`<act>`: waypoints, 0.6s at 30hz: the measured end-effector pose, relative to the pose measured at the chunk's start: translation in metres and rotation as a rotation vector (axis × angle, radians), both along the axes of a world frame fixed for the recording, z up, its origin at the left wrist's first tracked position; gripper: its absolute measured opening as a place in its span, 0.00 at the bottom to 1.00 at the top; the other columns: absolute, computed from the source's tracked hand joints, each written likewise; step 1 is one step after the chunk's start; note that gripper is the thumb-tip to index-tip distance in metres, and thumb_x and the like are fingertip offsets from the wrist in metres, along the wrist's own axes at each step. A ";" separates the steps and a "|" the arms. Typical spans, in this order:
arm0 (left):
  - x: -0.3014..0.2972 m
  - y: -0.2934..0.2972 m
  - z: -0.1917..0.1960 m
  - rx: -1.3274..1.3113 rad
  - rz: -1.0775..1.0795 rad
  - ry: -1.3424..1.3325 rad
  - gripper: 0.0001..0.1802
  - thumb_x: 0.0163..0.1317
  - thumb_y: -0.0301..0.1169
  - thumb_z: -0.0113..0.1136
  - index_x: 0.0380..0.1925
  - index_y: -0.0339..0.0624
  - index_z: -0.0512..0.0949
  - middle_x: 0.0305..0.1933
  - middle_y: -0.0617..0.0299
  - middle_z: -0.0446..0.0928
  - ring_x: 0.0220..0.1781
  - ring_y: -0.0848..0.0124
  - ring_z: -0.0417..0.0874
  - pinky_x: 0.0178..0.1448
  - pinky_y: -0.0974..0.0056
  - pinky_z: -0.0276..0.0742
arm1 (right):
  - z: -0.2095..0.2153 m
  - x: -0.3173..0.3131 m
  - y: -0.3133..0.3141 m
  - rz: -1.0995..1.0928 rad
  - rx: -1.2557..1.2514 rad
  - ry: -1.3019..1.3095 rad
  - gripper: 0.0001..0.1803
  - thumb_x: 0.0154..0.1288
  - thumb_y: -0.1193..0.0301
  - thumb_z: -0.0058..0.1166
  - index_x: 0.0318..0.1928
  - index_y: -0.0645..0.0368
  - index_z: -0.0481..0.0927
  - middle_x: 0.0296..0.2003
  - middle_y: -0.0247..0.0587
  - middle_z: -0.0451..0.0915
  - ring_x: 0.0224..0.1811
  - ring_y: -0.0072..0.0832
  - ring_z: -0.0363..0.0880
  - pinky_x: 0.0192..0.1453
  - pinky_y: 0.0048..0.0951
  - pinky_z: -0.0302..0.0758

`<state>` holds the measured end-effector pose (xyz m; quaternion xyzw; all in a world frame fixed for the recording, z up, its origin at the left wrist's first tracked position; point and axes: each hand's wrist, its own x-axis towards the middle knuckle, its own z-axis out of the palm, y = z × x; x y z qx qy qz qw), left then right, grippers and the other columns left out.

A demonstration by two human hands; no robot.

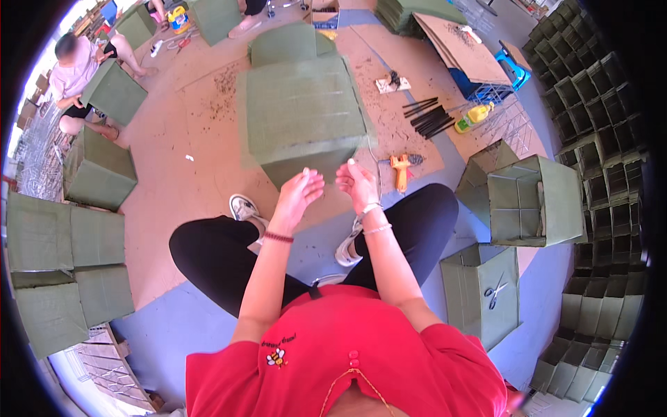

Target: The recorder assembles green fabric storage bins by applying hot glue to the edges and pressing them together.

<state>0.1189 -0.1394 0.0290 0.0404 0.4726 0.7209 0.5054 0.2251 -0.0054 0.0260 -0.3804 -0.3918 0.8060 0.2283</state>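
My left hand [300, 193] and my right hand [358, 185] are held up facing each other, with a small gap between them. Both are empty, their fingers loosely bent and apart. Just beyond the fingertips stands a large green fabric-covered box [306, 104], its lower front edge partly behind my hands. Whether any fingertip touches it, I cannot tell. To the right of my right hand an orange glue gun [400, 171] lies on the cardboard. Farther off are a bundle of black sticks [432, 121] and a yellow bottle [474, 118].
Close on my right are an open green box with a wire frame [559, 201] and another box with scissors [495, 292] on it. Stacked green boxes [604, 160] line the right side. More boxes [101, 170] stand left, near a seated person [76, 69] handling one.
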 end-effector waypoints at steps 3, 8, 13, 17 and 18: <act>-0.005 0.020 -0.008 0.068 0.051 0.021 0.23 0.62 0.43 0.53 0.47 0.32 0.70 0.46 0.52 0.74 0.47 0.67 0.77 0.50 0.64 0.76 | -0.023 -0.013 -0.003 -0.106 -0.040 0.219 0.15 0.62 0.61 0.53 0.39 0.60 0.77 0.31 0.34 0.79 0.30 0.20 0.77 0.30 0.19 0.72; -0.019 0.043 -0.003 0.142 0.094 0.049 0.21 0.63 0.41 0.53 0.44 0.31 0.71 0.43 0.52 0.76 0.45 0.68 0.78 0.50 0.66 0.77 | -0.023 -0.035 0.011 -0.067 0.044 0.285 0.13 0.61 0.63 0.55 0.40 0.59 0.77 0.31 0.34 0.79 0.31 0.19 0.77 0.30 0.18 0.71; -0.023 0.059 -0.007 0.052 0.117 0.150 0.17 0.59 0.39 0.59 0.33 0.32 0.77 0.33 0.55 0.79 0.34 0.72 0.80 0.40 0.71 0.77 | -0.030 -0.048 0.026 -0.105 0.051 0.161 0.08 0.56 0.66 0.61 0.30 0.55 0.77 0.25 0.30 0.78 0.26 0.19 0.76 0.28 0.18 0.71; -0.021 0.062 -0.015 0.030 0.163 0.220 0.15 0.58 0.38 0.61 0.28 0.33 0.79 0.27 0.59 0.79 0.29 0.75 0.78 0.34 0.73 0.74 | -0.031 -0.050 0.020 -0.138 0.043 0.181 0.08 0.56 0.67 0.61 0.30 0.56 0.78 0.24 0.30 0.78 0.25 0.19 0.76 0.28 0.18 0.71; -0.020 0.063 -0.015 0.031 0.172 0.244 0.15 0.57 0.38 0.61 0.28 0.33 0.80 0.26 0.60 0.79 0.28 0.76 0.78 0.33 0.73 0.73 | -0.031 -0.051 0.019 -0.109 0.028 0.213 0.07 0.56 0.68 0.61 0.29 0.56 0.78 0.24 0.31 0.79 0.25 0.19 0.76 0.28 0.19 0.71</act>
